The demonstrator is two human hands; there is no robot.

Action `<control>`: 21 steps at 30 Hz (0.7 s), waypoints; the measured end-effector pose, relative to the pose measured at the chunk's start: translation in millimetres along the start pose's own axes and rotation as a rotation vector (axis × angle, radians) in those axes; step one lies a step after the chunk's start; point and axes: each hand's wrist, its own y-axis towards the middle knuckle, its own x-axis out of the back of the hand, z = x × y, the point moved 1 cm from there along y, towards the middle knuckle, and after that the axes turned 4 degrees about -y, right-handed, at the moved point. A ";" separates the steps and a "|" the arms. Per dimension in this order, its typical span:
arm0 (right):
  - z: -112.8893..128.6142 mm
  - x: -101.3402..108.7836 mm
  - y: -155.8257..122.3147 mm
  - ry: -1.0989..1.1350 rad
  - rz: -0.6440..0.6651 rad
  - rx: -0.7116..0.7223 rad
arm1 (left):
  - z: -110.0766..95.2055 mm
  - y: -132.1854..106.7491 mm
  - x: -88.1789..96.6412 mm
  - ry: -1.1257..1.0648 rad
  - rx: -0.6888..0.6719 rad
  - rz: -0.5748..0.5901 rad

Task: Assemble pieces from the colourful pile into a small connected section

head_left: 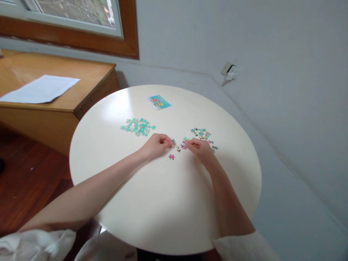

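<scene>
Jigsaw puzzle pieces [138,127] lie in several groups on a round white table [152,203]. The largest group, mostly turquoise and pale green, is spread loosely on the left, a little beyond the left hand [157,146]. A second heap [201,133], multicoloured with turquoise, yellow and dark bits, sits just beyond the right hand [202,150], and a few more pieces [214,147] lie to that hand's right, partly covered by it. The left hand has its thumb and forefinger drawn together on a small piece [174,142] at their tips. The right hand is held narrow, its fingertips at a pink and turquoise cluster [183,144]; whether they grip any of it, I cannot tell. Between the hands lies a small multicoloured piece [178,148], and nearer, to its left, a pink piece [172,157] lies apart. Toward the far edge of the table rests a colourful picture card [160,102], mainly turquoise. Both forearms reach in from the near side, out of white sleeves [244,246]. At the far left, white paper [40,89] lies on a wooden desk [92,85] below a wood-framed window [130,36].
</scene>
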 end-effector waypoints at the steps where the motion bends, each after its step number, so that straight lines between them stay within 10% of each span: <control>1: -2.2 4.2 -0.1 0.006 0.007 -0.041 | 1.3 0.7 0.2 0.010 -0.012 -0.002; 21: -5.9 23.0 -9.4 -0.226 0.410 -0.164 | 9.3 3.8 3.5 0.082 -0.080 0.007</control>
